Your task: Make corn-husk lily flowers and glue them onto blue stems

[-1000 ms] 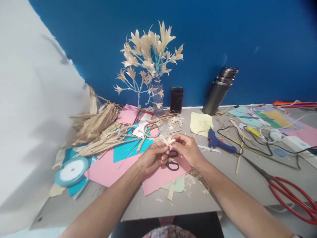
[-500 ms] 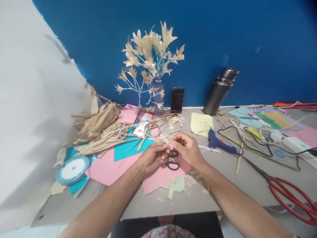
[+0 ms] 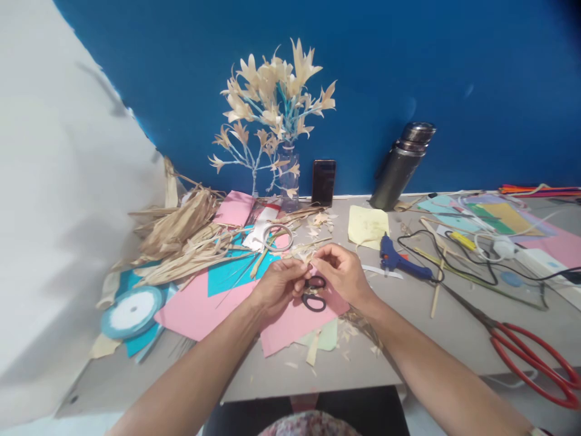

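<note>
My left hand and my right hand meet over the pink paper, fingertips almost touching. Both are closed in a pinch on a small pale husk piece, mostly hidden by the fingers. Just below the fingertips lie small scissors with black handle loops, their blades out of sight. A roll of tape rests beyond my left hand on blue paper. Pale husk scraps are scattered behind the hands.
Dried husks and a ribbon spool lie left. Husk flowers stand in a bottle near a phone and flask. To the right are a blue glue gun, cables and large red-handled scissors.
My fingers have shifted very slightly around the small piece, still pinched together. The whole view has moved a few pixels; everything on the table stays in place.
</note>
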